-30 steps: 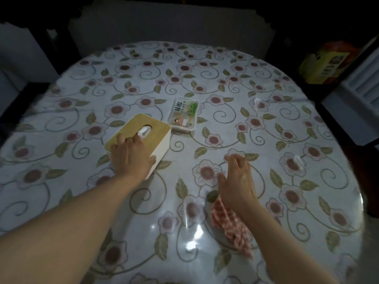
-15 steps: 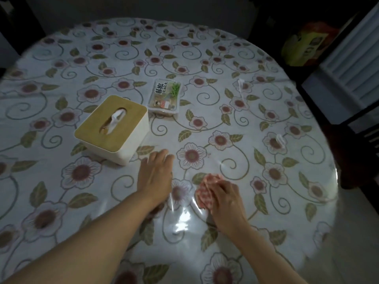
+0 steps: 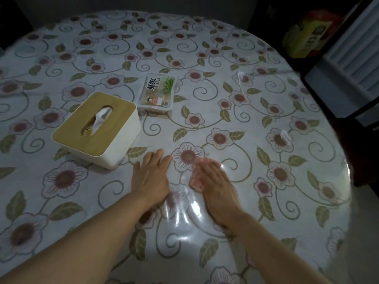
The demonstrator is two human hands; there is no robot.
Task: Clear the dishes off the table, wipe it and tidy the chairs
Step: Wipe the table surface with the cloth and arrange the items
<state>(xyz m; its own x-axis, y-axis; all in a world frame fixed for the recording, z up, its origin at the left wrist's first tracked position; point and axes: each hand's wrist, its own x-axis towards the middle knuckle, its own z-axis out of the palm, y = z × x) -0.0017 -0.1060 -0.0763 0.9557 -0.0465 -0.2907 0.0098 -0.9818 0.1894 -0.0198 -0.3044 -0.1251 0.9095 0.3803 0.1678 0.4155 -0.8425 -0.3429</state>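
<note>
A round table [image 3: 225, 58] carries a flowered cloth under clear plastic. My right hand [image 3: 215, 181] lies flat, fingers straight, pressing a red-and-white checked cloth [image 3: 194, 179] onto the table; most of the cloth is hidden under the palm and the hand is blurred. My left hand [image 3: 150, 175] rests flat and open on the table just left of it, holding nothing. A white tissue box [image 3: 98, 130] with a wooden lid stands left of and beyond my left hand. A sealed snack pack [image 3: 156, 93] lies behind the box.
Small clear clips [image 3: 286, 137] hold the plastic cover near the right rim. A dark chair [image 3: 365, 128] stands past the table's right edge. A yellow-green box [image 3: 307, 37] and a white slatted panel [image 3: 356, 52] are at the back right.
My left hand left the tissue box and came down flat on the table. My right hand took the checked cloth, slid it forward and now presses it flat. The view shifted.
</note>
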